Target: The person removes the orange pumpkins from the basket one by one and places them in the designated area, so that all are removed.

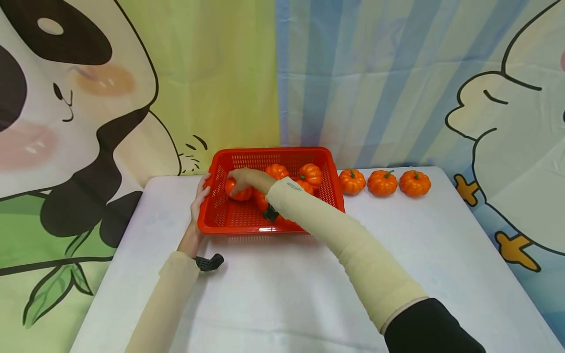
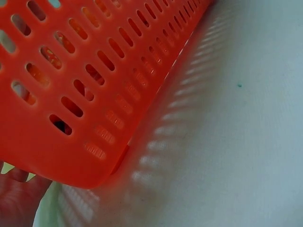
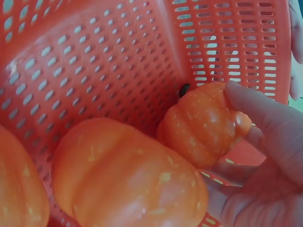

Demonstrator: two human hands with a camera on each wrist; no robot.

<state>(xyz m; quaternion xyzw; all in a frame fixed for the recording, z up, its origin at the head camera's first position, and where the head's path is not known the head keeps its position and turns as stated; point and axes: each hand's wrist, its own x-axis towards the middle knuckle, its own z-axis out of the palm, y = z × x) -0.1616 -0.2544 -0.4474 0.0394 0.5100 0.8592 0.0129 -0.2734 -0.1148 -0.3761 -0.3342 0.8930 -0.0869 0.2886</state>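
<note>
A red plastic basket (image 1: 238, 229) with slotted walls stands at the back of the white table. At its left side, my left hand (image 1: 198, 205) holds the rim; the left wrist view shows only part of that hand, by the basket's corner. My right hand (image 1: 247, 179) reaches inside and grips a small orange pumpkin (image 3: 203, 125) near the basket's left end, thumb on one side and fingers on the other. Beside it in the right wrist view sits another pumpkin (image 3: 128, 175). Several more, such as one pumpkin (image 1: 310, 174) toward the right, lie in the basket, partly hidden by my forearm.
Right of the basket, three pumpkins stand in a row: a near one (image 1: 351, 182), a middle one (image 1: 382, 183) and a far-right one (image 1: 415, 183). Behind the table (image 1: 397, 269) hangs a cartoon-printed curtain (image 1: 238, 73).
</note>
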